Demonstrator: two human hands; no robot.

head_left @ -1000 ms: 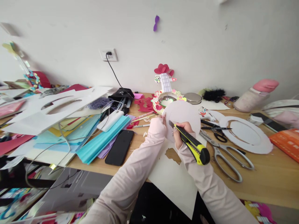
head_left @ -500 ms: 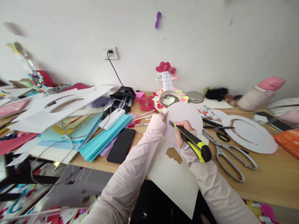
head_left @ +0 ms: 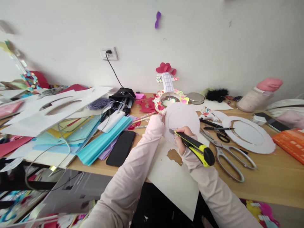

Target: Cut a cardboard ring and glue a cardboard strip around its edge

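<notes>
Left hand (head_left: 163, 118): mostly hidden by the pale pink left sleeve (head_left: 133, 164); only fingers show at the white disc (head_left: 186, 114), grip unreadable. Right hand (head_left: 183, 136): partly covered by the yellow-and-black utility knife (head_left: 196, 148) it holds. Blade (head_left: 171, 131): tip too small to tell whether it pierces the disc. The disc's lower right lies behind the right hand; the disc in turn masks part of the decorated ring (head_left: 159, 103). White sheet (head_left: 173, 186): upper part obscured by the disc. Orange packet (head_left: 289, 142): cut off at right edge, lettering illegible. Black pouch (head_left: 122, 94): print too small to read. Coloured scraps (head_left: 57, 222) below the worktop (head_left: 268, 177), lower left: blurred, cropped.
</notes>
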